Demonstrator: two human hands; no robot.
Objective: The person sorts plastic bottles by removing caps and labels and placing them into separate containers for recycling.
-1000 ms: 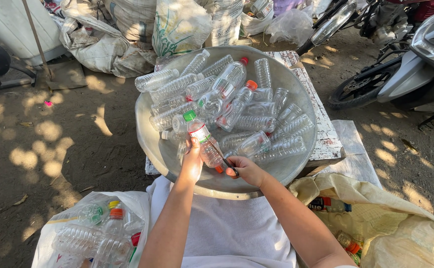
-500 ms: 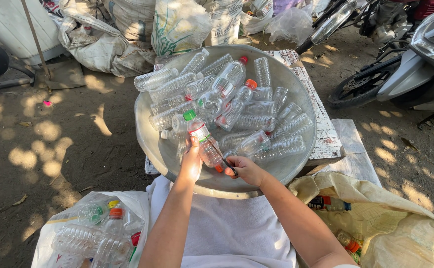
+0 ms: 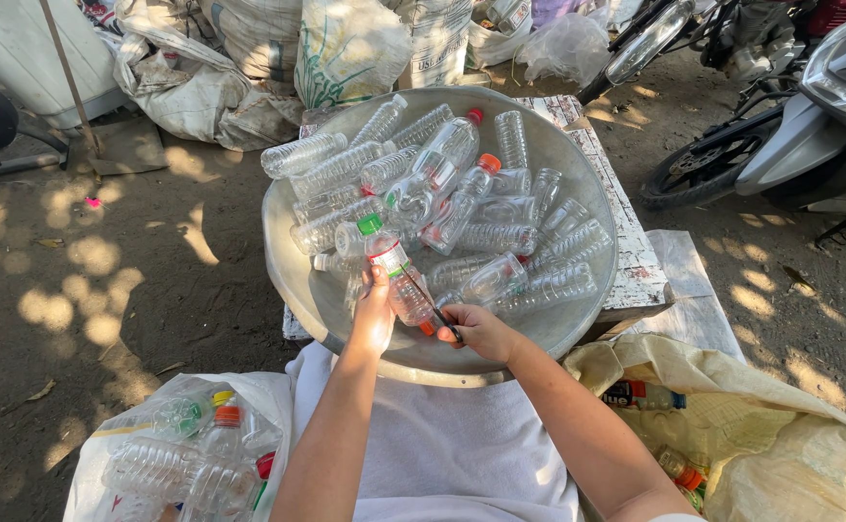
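Note:
My left hand [image 3: 375, 311] grips a clear plastic bottle [image 3: 399, 275] with a green cap and a red label, holding it tilted over the near part of a big round metal basin [image 3: 297, 290]. My right hand [image 3: 476, 329] is closed on a small dark blade or cutter [image 3: 442, 324] whose tip rests against the bottle's label. The basin is heaped with several clear plastic bottles [image 3: 462, 203], some with orange or red caps. A white cloth [image 3: 442, 445] covers my lap below the basin.
The basin rests on a worn white wooden board [image 3: 626, 232]. A white sack of bottles [image 3: 181, 454] lies at lower left, a yellowish sack [image 3: 761, 435] with bottles at lower right. Filled sacks [image 3: 346, 48] line the back. A motorbike [image 3: 790, 126] stands at right on dirt ground.
Almost nothing differs; both hands stay on the green-capped bottle, with the right hand's blade shifted slightly along the label.

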